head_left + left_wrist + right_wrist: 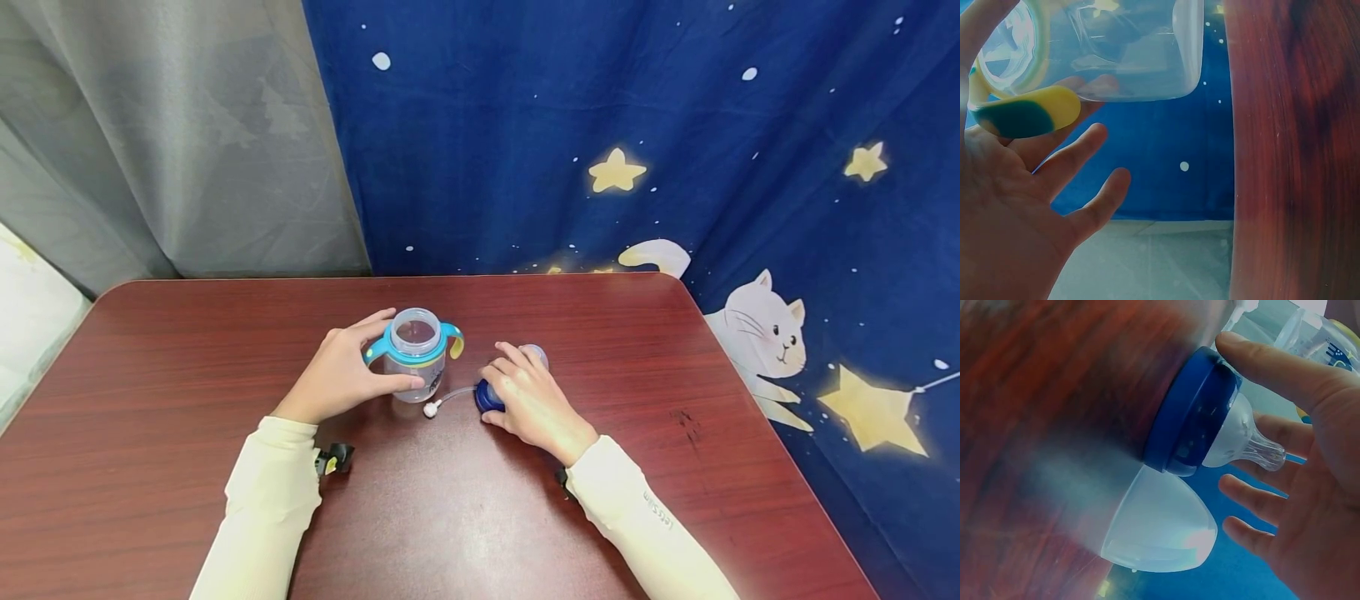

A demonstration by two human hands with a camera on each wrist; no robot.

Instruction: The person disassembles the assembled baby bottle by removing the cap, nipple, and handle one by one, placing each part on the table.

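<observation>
One bottle (415,379) in the left hand (341,375): upright, mouth uncapped and facing up, base off the table (420,533) in the left wrist view. Pinched between thumb on the near wall and two fingers on the far one, visible through clear plastic. Other two fingers spread, off the wall. Near handle (375,352) inside the grip, between thumb and palm; far handle (456,337) pointing away from it, free.

One blue collar (489,397) under the right hand (536,404), low on the table, nipple (1235,434) toward the palm. Held by the rim between thumb and fingers; far fingertips partly hidden, so can't tell exact contact there. Outer fingers apart, slightly bent, off the collar.

Just past those, clear cap (1163,525) on the table, beside the collar. Out the other side, thin straw (457,392) toward the bottle, ending in white weight (432,409) near its base.

Further out: cream sleeves (270,500), then blue curtain (487,125) and grey curtain (247,142) behind the table.
</observation>
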